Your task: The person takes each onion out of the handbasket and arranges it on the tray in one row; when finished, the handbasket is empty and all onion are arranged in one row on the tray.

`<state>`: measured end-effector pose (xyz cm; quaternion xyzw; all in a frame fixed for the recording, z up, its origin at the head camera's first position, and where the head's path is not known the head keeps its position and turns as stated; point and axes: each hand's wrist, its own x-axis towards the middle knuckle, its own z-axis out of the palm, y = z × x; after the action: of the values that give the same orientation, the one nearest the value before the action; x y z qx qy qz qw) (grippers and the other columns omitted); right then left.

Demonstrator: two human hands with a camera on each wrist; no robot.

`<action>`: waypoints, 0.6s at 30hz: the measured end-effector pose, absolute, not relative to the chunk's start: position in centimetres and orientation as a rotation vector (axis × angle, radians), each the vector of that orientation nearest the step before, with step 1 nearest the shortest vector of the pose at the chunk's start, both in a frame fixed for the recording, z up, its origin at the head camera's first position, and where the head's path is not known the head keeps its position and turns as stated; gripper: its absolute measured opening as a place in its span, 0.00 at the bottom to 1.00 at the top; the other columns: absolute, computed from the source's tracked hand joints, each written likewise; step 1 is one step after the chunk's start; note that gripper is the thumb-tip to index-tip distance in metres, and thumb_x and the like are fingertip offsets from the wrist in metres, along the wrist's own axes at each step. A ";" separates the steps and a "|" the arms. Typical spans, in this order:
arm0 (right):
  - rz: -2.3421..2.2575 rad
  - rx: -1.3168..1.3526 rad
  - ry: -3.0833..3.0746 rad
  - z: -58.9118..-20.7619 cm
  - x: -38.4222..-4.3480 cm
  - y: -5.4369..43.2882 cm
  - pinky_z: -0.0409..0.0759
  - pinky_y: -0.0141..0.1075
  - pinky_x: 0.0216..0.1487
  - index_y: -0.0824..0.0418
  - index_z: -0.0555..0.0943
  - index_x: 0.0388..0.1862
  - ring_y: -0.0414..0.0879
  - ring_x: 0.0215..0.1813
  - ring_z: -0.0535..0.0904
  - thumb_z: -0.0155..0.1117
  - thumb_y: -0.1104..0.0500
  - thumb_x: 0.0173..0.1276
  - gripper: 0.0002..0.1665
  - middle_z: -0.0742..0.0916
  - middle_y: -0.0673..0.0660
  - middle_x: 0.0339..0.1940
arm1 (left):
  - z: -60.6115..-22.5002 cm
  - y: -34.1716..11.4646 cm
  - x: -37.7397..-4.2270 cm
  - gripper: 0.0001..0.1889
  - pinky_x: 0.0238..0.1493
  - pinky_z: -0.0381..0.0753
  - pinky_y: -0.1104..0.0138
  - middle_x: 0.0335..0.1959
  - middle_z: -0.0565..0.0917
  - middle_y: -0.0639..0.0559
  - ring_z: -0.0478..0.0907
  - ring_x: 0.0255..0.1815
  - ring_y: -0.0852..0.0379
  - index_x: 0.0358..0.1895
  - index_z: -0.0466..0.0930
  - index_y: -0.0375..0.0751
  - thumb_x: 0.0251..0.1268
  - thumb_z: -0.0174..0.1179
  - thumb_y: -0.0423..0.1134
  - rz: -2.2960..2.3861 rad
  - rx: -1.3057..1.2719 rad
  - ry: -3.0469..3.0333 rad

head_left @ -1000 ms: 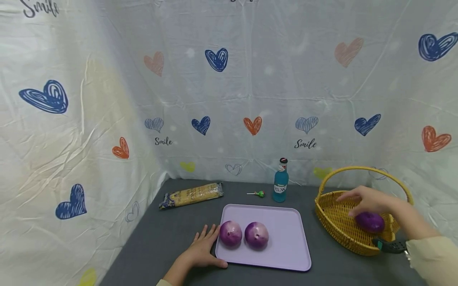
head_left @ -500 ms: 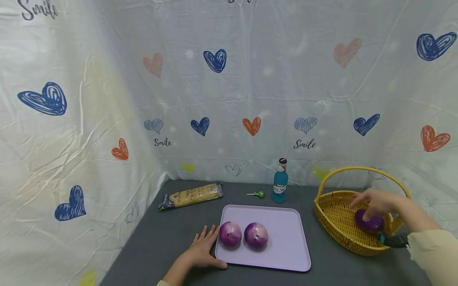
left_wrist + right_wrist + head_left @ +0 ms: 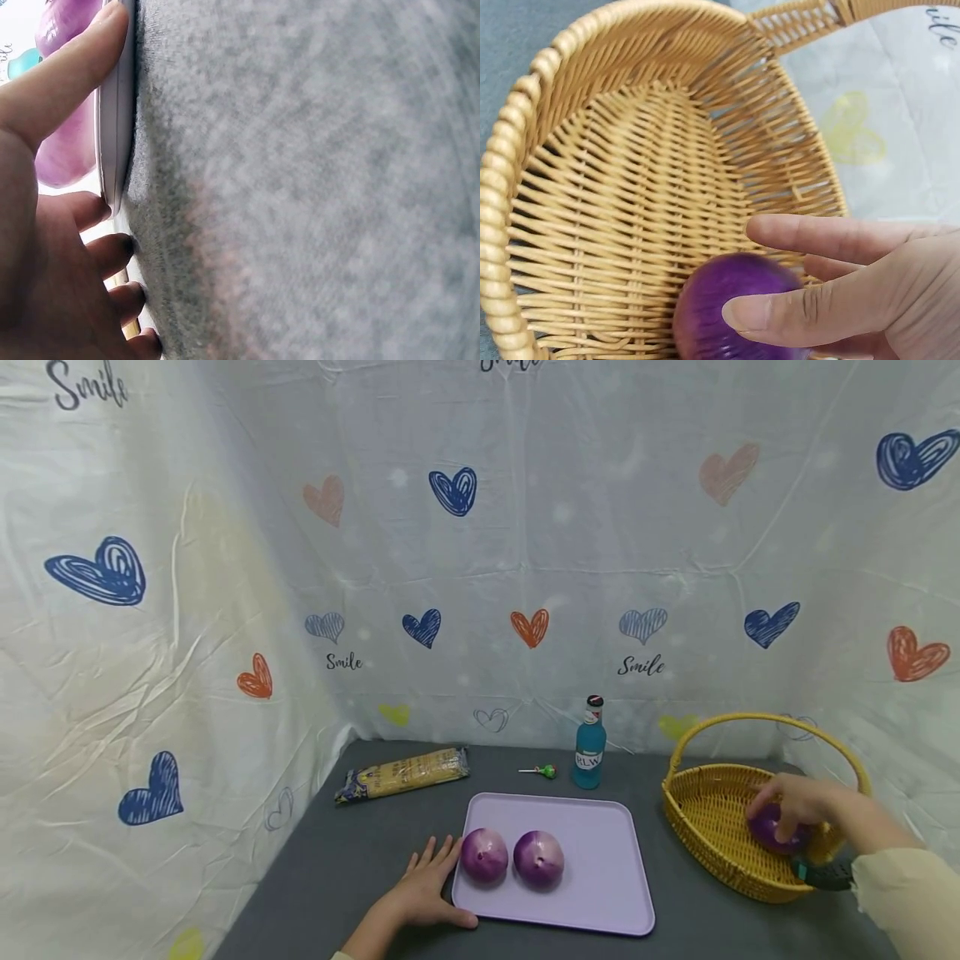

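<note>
My right hand (image 3: 798,802) reaches into the yellow wicker basket (image 3: 705,860) and holds a purple onion (image 3: 735,315) there. In the right wrist view the thumb lies across the onion's near side, with the fingers on its far side; the onion sits low against the woven bottom. My left hand (image 3: 427,889) is spread at the near left corner of a lilac tray (image 3: 592,868), thumb along the front edge and fingertips by the left edge. Two purple-and-white onions, a left onion (image 3: 483,857) and a right onion (image 3: 538,860), rest side by side on the tray.
At the back of the dark grey table (image 3: 360,852) lie a packet of noodles (image 3: 405,773) and a green lollipop (image 3: 547,772). A blue bottle (image 3: 589,747) stands upright behind the tray. The basket's handle (image 3: 765,718) arches over it. A heart-print curtain hangs behind.
My right hand has moved right and down inside the basket, from beside the onion to around it. The left hand and the tray have stayed in place.
</note>
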<state>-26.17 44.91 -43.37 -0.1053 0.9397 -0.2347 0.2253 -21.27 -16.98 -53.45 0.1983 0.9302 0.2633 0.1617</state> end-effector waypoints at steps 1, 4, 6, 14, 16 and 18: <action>-0.650 -0.275 2.587 -43.5 -26.1 44.9 0.82 0.47 0.48 0.58 0.88 0.50 0.86 0.67 0.58 0.75 0.74 0.46 0.29 0.64 0.85 0.70 | -53.4 -16.9 -21.2 0.64 0.74 0.40 0.30 0.82 0.51 0.34 0.38 0.82 0.28 0.82 0.50 0.40 0.45 0.75 0.66 0.744 0.566 2.659; -0.685 -0.211 2.570 -43.9 -26.0 44.9 0.83 0.52 0.44 0.58 0.88 0.51 0.78 0.60 0.70 0.74 0.74 0.47 0.29 0.71 0.82 0.65 | -53.4 -16.9 -21.1 0.63 0.74 0.40 0.30 0.82 0.51 0.35 0.38 0.82 0.29 0.82 0.50 0.41 0.46 0.75 0.66 0.727 0.569 2.664; -0.722 -0.166 2.560 -44.2 -25.8 44.9 0.84 0.51 0.40 0.59 0.87 0.51 0.69 0.55 0.75 0.73 0.75 0.47 0.29 0.75 0.78 0.59 | -53.5 -16.9 -21.2 0.63 0.74 0.41 0.30 0.82 0.51 0.35 0.38 0.82 0.29 0.82 0.50 0.41 0.46 0.75 0.66 0.720 0.571 2.664; -0.724 -0.261 2.640 -44.1 -25.8 44.6 0.85 0.51 0.39 0.62 0.87 0.51 0.65 0.52 0.78 0.74 0.75 0.47 0.28 0.80 0.72 0.54 | -53.7 -17.1 -21.4 0.65 0.73 0.38 0.29 0.82 0.50 0.33 0.37 0.81 0.27 0.82 0.50 0.41 0.44 0.74 0.69 0.758 0.581 2.648; -0.718 -0.301 2.657 -43.8 -25.9 44.5 0.85 0.51 0.40 0.62 0.87 0.51 0.65 0.52 0.78 0.75 0.74 0.48 0.28 0.81 0.72 0.54 | -53.7 -17.2 -21.4 0.66 0.74 0.37 0.29 0.82 0.49 0.34 0.36 0.82 0.28 0.82 0.49 0.43 0.43 0.73 0.72 0.758 0.575 2.640; -0.710 -0.362 2.669 -43.4 -26.0 44.4 0.85 0.50 0.42 0.64 0.86 0.52 0.63 0.52 0.79 0.76 0.73 0.50 0.27 0.82 0.71 0.54 | -53.7 -17.3 -21.5 0.66 0.73 0.38 0.29 0.82 0.50 0.34 0.36 0.81 0.27 0.82 0.49 0.42 0.43 0.72 0.72 0.756 0.583 2.642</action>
<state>-26.05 44.35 -43.43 -0.1278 0.9430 -0.2509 0.1772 -21.46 -17.26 -53.68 0.2045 0.9275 0.2654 0.1655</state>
